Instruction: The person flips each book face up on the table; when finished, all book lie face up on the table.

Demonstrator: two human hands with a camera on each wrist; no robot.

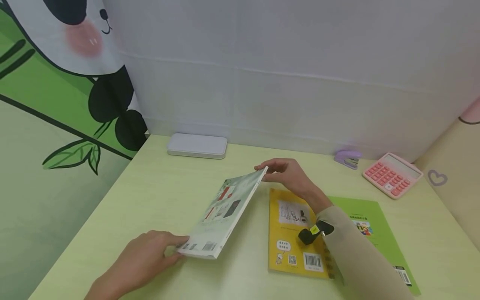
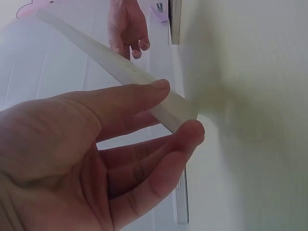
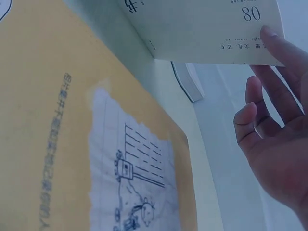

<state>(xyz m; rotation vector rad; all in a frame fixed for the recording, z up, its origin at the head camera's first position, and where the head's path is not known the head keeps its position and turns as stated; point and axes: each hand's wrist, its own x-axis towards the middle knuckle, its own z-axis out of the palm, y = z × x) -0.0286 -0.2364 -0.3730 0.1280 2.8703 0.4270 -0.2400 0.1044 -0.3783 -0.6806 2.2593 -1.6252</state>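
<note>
A thin, pale green-and-white book (image 1: 221, 212) is held tilted above the table, its right side raised. My left hand (image 1: 142, 258) pinches its near left corner between thumb and fingers; the left wrist view shows the thumb on one side of the book's edge (image 2: 130, 72). At the far upper corner, my right hand (image 1: 288, 175) grips the book, thumb on the cover (image 3: 202, 29) printed with "08" and some fingers behind it. Under the right forearm lies a yellow spiral-bound book (image 1: 281, 233), and a green book (image 1: 375, 233) lies beside it, partly covered by the sleeve.
A light grey flat case (image 1: 197, 146) lies at the back left against the white wall covering (image 1: 262, 104). Toward the back right sit a purple stapler (image 1: 348, 158) and a pink calculator (image 1: 392, 175). A panda-printed covering (image 1: 67, 104) borders the table's left side.
</note>
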